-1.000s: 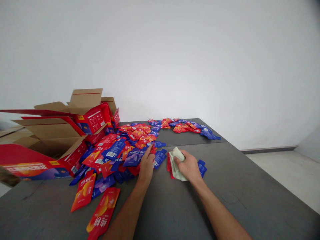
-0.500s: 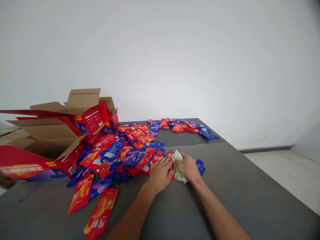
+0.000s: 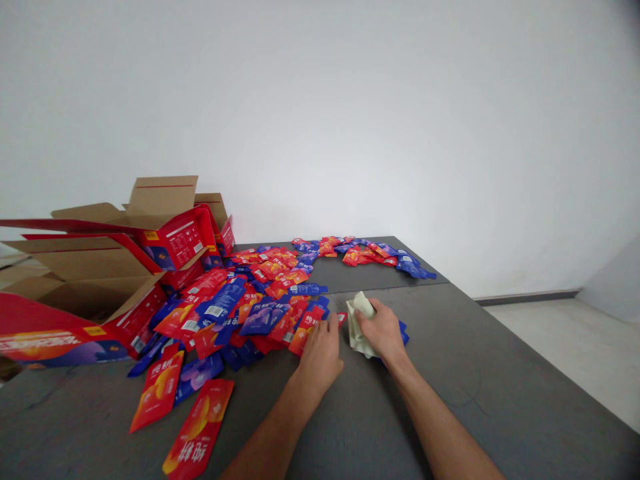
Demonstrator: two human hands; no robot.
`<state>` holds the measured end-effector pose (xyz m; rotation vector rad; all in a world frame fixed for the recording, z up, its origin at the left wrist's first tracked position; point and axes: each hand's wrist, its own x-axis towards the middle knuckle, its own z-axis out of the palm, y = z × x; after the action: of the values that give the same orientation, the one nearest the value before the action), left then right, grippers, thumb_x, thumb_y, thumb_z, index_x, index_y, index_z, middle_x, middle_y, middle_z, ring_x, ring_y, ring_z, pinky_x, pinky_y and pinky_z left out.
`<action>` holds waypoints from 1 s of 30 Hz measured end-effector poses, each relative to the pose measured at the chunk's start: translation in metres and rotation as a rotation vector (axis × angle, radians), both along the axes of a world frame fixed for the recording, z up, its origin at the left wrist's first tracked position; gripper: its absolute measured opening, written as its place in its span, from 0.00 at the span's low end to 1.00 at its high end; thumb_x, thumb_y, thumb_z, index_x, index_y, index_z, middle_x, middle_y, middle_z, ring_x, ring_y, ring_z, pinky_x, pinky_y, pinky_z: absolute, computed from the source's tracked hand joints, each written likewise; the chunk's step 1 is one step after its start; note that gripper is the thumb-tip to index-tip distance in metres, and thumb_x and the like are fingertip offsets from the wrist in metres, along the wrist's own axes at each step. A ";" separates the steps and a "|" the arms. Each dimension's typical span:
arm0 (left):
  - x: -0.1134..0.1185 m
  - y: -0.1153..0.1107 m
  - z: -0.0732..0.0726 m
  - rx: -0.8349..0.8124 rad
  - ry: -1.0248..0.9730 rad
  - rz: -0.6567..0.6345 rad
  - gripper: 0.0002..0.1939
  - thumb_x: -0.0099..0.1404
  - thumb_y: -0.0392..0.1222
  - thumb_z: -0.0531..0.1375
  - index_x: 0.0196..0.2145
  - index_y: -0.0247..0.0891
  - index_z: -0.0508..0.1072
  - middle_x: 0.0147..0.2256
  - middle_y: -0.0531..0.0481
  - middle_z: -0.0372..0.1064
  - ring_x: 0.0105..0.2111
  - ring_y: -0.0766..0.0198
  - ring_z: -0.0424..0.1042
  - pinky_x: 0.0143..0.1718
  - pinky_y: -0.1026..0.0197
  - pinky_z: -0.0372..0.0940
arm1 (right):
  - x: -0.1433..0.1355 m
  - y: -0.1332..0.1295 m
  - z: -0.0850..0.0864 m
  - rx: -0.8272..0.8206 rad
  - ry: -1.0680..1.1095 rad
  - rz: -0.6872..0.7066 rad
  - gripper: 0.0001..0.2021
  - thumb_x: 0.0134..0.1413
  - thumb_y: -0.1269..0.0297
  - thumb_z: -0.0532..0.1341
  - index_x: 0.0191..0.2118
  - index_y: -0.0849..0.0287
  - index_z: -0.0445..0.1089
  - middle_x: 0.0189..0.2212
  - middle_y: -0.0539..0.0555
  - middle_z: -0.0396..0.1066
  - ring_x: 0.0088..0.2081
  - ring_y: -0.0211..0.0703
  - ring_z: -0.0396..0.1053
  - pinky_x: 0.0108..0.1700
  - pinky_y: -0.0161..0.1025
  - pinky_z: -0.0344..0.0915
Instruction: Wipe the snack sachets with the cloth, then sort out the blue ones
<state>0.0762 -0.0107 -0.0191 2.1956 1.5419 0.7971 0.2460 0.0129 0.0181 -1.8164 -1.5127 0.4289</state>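
My right hand (image 3: 383,329) is closed round a crumpled pale cloth (image 3: 359,325), just above the dark table. Partly hidden behind that hand lies a blue pouch (image 3: 403,332). To its left, my left hand (image 3: 321,353) has its fingers bent over a red pouch (image 3: 343,319); only a corner shows past the fingertips, and the hand covers the rest. Right beside the left hand is the edge of a large heap of flat red and blue spouted pouches (image 3: 267,313).
Open red cardboard boxes (image 3: 113,327) stand at the left, flaps raised. Two red pouches (image 3: 197,427) lie near the front left. Another row of pouches (image 3: 367,255) runs along the far end of the table (image 3: 480,373), by the white wall.
The cloth in my right hand has come off the red pouch and moved slightly right. My left hand has turned from lying flat on the pouch to bent fingers at it.
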 end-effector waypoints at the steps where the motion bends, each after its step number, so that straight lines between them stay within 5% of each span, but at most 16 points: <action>1: -0.003 0.003 -0.002 -0.014 -0.092 0.020 0.44 0.44 0.23 0.58 0.61 0.33 0.64 0.52 0.32 0.70 0.55 0.42 0.67 0.55 0.47 0.60 | -0.001 -0.001 0.001 0.021 0.023 0.009 0.15 0.55 0.59 0.60 0.46 0.56 0.74 0.39 0.56 0.79 0.40 0.50 0.75 0.41 0.39 0.67; 5: -0.016 0.014 0.004 -0.161 -0.614 0.066 0.34 0.45 0.23 0.56 0.52 0.37 0.74 0.50 0.37 0.73 0.53 0.44 0.69 0.56 0.46 0.60 | -0.009 -0.007 0.005 0.122 0.127 0.080 0.16 0.56 0.58 0.60 0.49 0.54 0.73 0.40 0.53 0.79 0.40 0.49 0.75 0.43 0.40 0.68; 8: -0.021 0.014 0.017 -0.384 -1.136 -0.072 0.35 0.44 0.25 0.56 0.51 0.40 0.74 0.42 0.45 0.77 0.44 0.51 0.74 0.45 0.53 0.67 | -0.022 -0.016 0.006 0.229 0.151 0.203 0.17 0.57 0.60 0.59 0.51 0.55 0.72 0.44 0.54 0.77 0.44 0.48 0.75 0.48 0.41 0.68; 11: -0.025 0.012 0.023 -0.521 -1.416 -0.191 0.39 0.40 0.23 0.56 0.52 0.39 0.73 0.36 0.49 0.76 0.35 0.59 0.74 0.34 0.63 0.65 | -0.039 -0.027 0.005 0.324 0.101 0.464 0.16 0.57 0.65 0.59 0.51 0.54 0.73 0.48 0.54 0.76 0.48 0.47 0.73 0.52 0.41 0.66; 14: -0.028 0.009 0.023 -0.570 -1.434 -0.218 0.39 0.37 0.23 0.55 0.50 0.38 0.74 0.33 0.50 0.75 0.31 0.63 0.72 0.27 0.67 0.60 | -0.049 -0.031 0.002 0.363 0.058 0.623 0.17 0.56 0.69 0.58 0.51 0.53 0.73 0.48 0.53 0.75 0.50 0.46 0.72 0.54 0.41 0.65; 20: -0.021 0.000 0.030 -0.671 -1.380 -0.367 0.39 0.37 0.23 0.54 0.50 0.38 0.74 0.37 0.47 0.75 0.40 0.57 0.74 0.35 0.63 0.65 | -0.037 -0.019 -0.004 0.395 0.082 0.242 0.16 0.57 0.66 0.58 0.51 0.56 0.72 0.50 0.57 0.74 0.51 0.49 0.71 0.56 0.46 0.65; 22: -0.018 -0.001 0.031 -0.661 -1.387 -0.390 0.39 0.37 0.24 0.54 0.50 0.38 0.74 0.37 0.46 0.76 0.41 0.56 0.74 0.36 0.62 0.65 | -0.034 -0.018 -0.004 0.396 0.067 0.216 0.17 0.58 0.65 0.58 0.52 0.56 0.72 0.49 0.57 0.74 0.50 0.50 0.71 0.55 0.46 0.66; 30: -0.029 0.006 0.029 -0.676 -1.553 -0.288 0.33 0.41 0.29 0.57 0.48 0.36 0.74 0.32 0.48 0.74 0.34 0.58 0.73 0.30 0.62 0.64 | -0.053 -0.040 0.013 0.310 0.029 0.651 0.17 0.54 0.73 0.58 0.47 0.51 0.74 0.43 0.51 0.76 0.46 0.45 0.71 0.50 0.40 0.66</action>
<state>0.0470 -0.0051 0.0103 0.7236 0.4883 1.1567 0.1929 -0.0268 0.0314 -1.0506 -2.0089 0.4850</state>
